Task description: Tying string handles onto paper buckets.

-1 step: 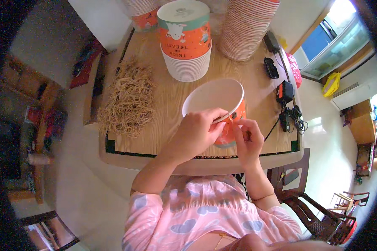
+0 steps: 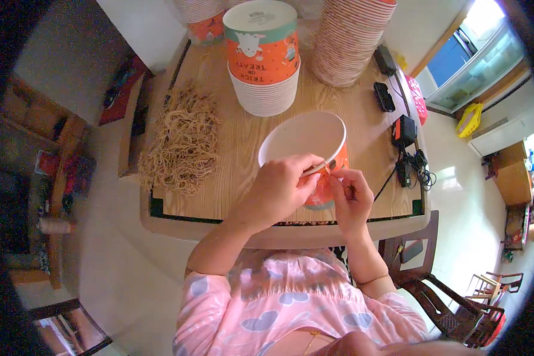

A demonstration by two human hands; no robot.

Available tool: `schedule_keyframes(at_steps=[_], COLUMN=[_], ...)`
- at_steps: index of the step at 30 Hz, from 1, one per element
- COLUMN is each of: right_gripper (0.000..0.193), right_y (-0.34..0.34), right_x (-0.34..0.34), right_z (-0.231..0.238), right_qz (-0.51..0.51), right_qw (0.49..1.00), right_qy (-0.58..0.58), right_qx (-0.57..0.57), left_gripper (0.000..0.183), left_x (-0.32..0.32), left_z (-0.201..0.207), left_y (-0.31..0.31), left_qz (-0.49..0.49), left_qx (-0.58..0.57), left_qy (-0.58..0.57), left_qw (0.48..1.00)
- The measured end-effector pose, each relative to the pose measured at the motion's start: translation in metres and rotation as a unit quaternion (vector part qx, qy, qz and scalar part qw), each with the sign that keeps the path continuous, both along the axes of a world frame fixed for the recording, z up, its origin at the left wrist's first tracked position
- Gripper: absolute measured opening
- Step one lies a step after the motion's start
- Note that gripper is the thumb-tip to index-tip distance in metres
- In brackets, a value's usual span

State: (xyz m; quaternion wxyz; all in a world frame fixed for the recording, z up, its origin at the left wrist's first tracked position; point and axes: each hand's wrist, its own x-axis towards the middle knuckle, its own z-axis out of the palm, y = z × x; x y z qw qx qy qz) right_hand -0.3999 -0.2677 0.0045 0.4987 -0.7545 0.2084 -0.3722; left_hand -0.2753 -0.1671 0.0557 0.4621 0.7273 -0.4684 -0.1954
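Observation:
A paper bucket [image 2: 299, 139], white inside and orange outside, is tilted toward me near the front of the table. My left hand [image 2: 285, 184] grips its near rim between thumb and fingers. Just right of it, my right hand [image 2: 353, 199] is closed in a pinch against the orange outer wall, below the rim. Whatever lies between those fingertips is too small to make out. A pile of tan cords [image 2: 184, 142] spreads over the left of the table. Behind the bucket stands an upside-down stack of matching buckets [image 2: 261, 56], orange and green with white rims.
A tall stack of nested buckets [image 2: 350, 41] rises at the back right, and another stack [image 2: 202, 18] stands at the back left. Black adapters [image 2: 402, 130] and coiled cables [image 2: 421, 169] lie along the right edge of the wooden table [image 2: 237, 202]. A dark wooden chair [image 2: 418, 255] is at the right.

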Motion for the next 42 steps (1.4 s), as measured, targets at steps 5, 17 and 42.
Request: schedule_keyframes(at_steps=[5, 17, 42], right_gripper=[0.006, 0.006, 0.029], right_y=[-0.004, -0.004, -0.08], right_x=[-0.003, -0.003, -0.133], right_z=[-0.014, -0.015, 0.014], right_qz=[0.013, 0.02, 0.22], right_qw=[1.0, 1.0, 0.811], right_qy=[0.02, -0.005, -0.452], right_qx=[-0.006, -0.015, 0.3], left_gripper=[0.016, 0.012, 0.008], left_x=[0.0, -0.001, 0.009], left_z=[-0.008, 0.0, -0.025], left_y=[-0.002, -0.009, 0.026], left_qz=[0.016, 0.009, -0.068], left_qx=[-0.032, -0.016, -0.015], left_qy=[-0.016, -0.014, -0.35], left_qw=[0.999, 1.0, 0.934])
